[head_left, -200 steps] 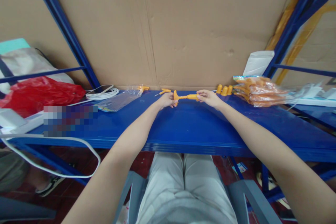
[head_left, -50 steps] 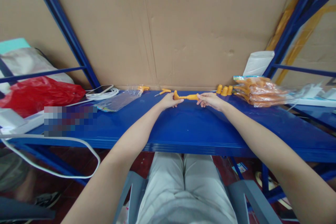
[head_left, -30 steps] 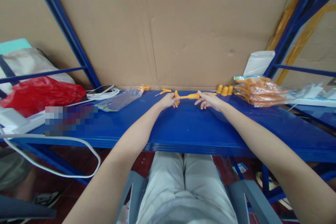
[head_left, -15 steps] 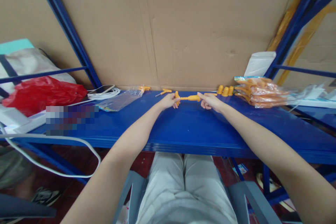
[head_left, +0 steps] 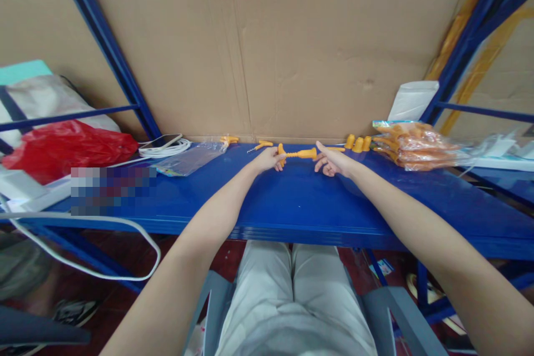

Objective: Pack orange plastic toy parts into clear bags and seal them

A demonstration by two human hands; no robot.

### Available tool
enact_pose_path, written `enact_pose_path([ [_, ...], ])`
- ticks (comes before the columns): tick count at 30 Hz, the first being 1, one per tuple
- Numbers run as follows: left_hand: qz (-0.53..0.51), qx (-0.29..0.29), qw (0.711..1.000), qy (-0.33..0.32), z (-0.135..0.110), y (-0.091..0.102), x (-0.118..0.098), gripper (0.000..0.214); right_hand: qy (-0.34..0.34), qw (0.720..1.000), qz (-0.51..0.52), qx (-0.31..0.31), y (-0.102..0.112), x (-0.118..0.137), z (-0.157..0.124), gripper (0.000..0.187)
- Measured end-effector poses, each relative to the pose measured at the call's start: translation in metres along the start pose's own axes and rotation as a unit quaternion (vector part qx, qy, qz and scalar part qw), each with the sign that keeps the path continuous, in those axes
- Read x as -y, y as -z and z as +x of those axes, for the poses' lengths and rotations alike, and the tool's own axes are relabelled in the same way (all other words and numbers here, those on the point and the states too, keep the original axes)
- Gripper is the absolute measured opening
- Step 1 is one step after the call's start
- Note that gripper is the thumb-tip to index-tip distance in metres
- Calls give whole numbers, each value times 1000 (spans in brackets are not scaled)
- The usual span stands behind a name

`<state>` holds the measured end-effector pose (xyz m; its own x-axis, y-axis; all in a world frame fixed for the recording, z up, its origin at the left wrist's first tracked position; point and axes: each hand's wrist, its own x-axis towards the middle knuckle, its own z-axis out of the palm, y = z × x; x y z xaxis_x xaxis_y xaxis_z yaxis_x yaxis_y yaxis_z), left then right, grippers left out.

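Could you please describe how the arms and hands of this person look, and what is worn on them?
The left arm and right arm are bare as far as they show, with no sleeve in view. The left hand and right hand wear no gloves. No watch or bracelet is visible; rings are too small to judge.

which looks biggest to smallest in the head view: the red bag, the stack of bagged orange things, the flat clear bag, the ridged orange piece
1. red bag
2. stack of bagged orange things
3. flat clear bag
4. ridged orange piece, judged by its visible part
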<state>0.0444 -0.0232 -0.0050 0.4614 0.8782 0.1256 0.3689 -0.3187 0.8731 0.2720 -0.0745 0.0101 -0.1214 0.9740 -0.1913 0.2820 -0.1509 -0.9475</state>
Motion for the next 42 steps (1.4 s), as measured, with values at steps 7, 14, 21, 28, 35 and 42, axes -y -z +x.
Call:
enact_pose_path([
  [7,19,-6,1000,8,-5,-2,-6,20,46,999,21,5,0,-2,-2,18],
  [14,19,3,1000,-9,-5,-3,-5,17,43,999,9,-11,-4,-3,0,35],
  [21,19,5,1000,-13,-3,-2,-4,17,38,999,3,-16,-4,-4,1,40],
  [28,31,6,999,-9,-2,-2,-2,17,28,999,-19,-21,-6,-2,-2,50],
  [35,26,11,1000,-6,-2,-1,-3,15,-9,998,-29,-50,-1,1,1,58],
  [42,18,11,1000,-10,-4,-2,-5,15,59,995,-59,-50,1,2,-5,27],
])
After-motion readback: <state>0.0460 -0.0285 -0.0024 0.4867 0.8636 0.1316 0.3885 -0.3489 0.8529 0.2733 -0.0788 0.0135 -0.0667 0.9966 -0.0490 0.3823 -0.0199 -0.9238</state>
